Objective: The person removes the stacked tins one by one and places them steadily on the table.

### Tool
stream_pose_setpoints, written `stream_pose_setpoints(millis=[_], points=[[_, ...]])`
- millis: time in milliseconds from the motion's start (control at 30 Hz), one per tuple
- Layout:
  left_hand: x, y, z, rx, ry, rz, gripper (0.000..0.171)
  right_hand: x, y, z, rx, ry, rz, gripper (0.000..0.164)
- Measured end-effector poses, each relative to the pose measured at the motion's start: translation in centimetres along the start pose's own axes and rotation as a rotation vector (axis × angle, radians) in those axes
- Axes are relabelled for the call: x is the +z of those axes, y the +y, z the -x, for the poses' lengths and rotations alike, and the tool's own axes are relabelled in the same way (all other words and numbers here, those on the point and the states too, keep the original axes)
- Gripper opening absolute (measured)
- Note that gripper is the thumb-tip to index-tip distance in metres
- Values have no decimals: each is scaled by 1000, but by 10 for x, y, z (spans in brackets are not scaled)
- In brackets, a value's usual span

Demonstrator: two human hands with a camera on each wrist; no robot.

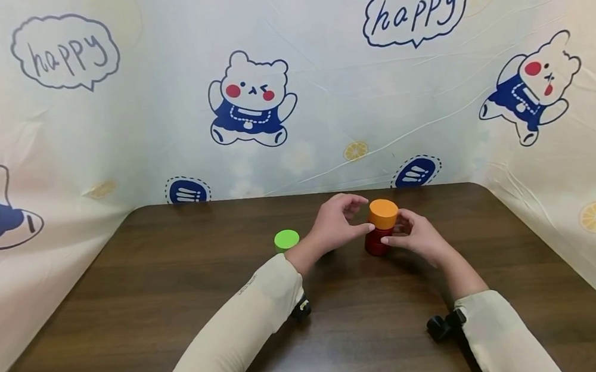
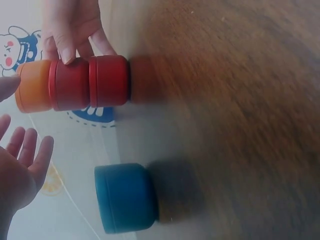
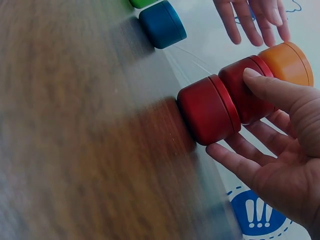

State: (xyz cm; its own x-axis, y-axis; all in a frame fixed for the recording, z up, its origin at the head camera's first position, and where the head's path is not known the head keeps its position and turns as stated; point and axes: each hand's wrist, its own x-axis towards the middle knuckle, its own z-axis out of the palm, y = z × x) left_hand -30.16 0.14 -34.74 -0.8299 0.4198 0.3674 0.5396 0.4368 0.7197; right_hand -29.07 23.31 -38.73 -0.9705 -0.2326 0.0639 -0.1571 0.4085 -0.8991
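A stack of three small round jars stands upright on the table: a lower red jar (image 3: 207, 112), a second red jar (image 3: 237, 85) and an orange jar (image 1: 384, 215) on top. My right hand (image 1: 420, 239) holds the stack from the right, its thumb on the middle red jar and its fingers round the far side. At the left of the orange jar is my left hand (image 1: 334, 225), fingers loosely spread and thumb close to the rim; whether the thumb touches cannot be told. A blue jar (image 2: 126, 198) stands apart, mostly hidden by the left hand in the head view.
A green jar (image 1: 286, 240) stands left of the stack, partly behind the left forearm. The brown wooden table (image 1: 187, 268) ends at a patterned curtain (image 1: 321, 88) along the back and sides. Each wrist wears a small black camera (image 1: 441, 327).
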Motion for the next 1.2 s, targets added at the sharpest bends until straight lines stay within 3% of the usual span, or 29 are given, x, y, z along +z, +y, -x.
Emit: stream_pose_setpoints(millis=[733, 1200], points=[[35, -2, -13, -54, 47, 93, 66, -1, -1, 0, -37, -16, -11, 66], [38, 1, -10, -81, 113, 131, 55, -1, -1, 1, -39, -20, -11, 63]])
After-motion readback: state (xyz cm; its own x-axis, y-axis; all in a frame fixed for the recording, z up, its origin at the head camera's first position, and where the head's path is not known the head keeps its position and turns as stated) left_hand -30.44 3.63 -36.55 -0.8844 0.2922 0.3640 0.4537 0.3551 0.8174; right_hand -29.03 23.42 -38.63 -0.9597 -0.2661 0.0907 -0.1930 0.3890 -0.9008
